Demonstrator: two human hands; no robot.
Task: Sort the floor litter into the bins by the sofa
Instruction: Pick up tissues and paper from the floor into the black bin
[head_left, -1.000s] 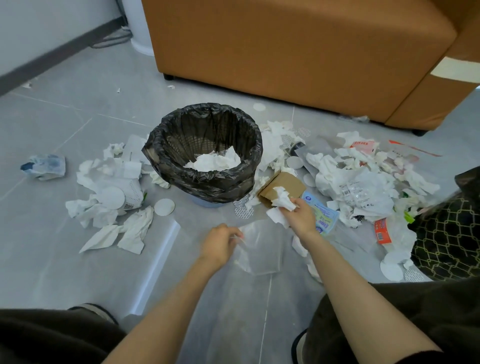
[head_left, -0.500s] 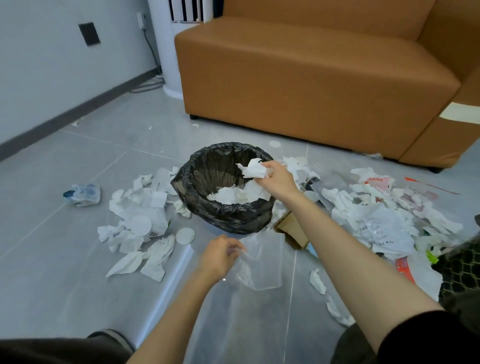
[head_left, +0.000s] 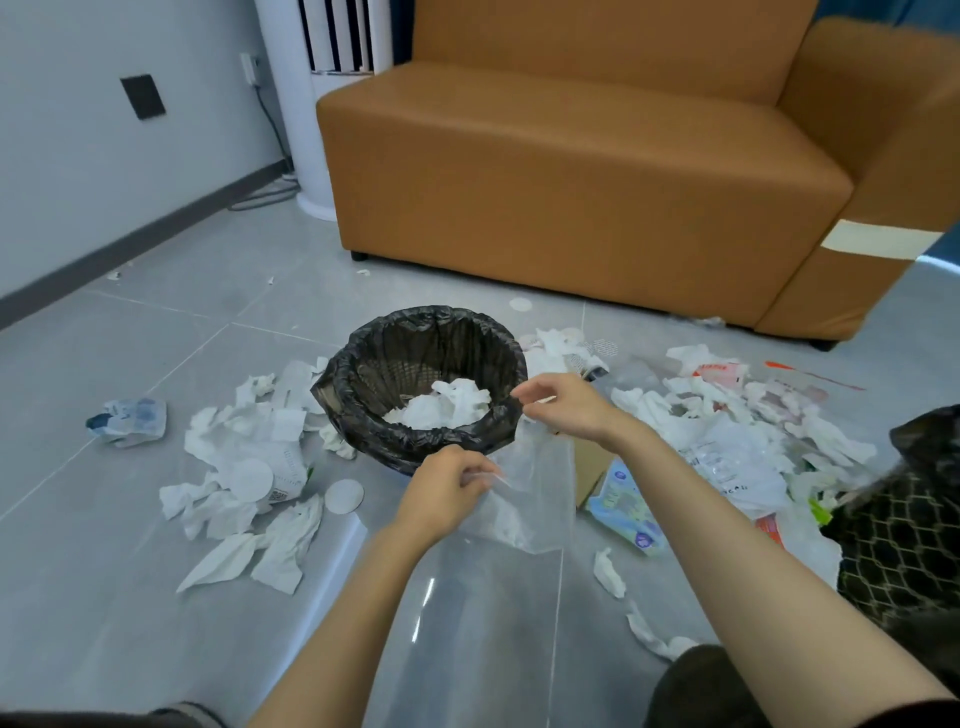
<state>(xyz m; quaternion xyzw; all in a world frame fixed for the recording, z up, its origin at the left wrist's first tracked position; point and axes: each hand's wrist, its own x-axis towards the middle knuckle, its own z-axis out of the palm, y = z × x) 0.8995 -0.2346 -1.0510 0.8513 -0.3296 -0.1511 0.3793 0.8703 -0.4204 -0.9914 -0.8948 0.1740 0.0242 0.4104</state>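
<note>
The left hand (head_left: 441, 493) pinched a clear plastic bag (head_left: 530, 499) just in front of the black-lined bin (head_left: 358, 384). The right hand (head_left: 569, 408) hung beside its rim, fingers loose, empty. Crumpled tissues (head_left: 447, 408) lay inside, litter (head_left: 244, 457) scattered around.

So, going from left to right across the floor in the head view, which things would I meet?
crumpled blue-and-white packet → heap of white tissues → black-lined bin → heap of mixed litter → dark lattice-patterned object at the right edge
</note>
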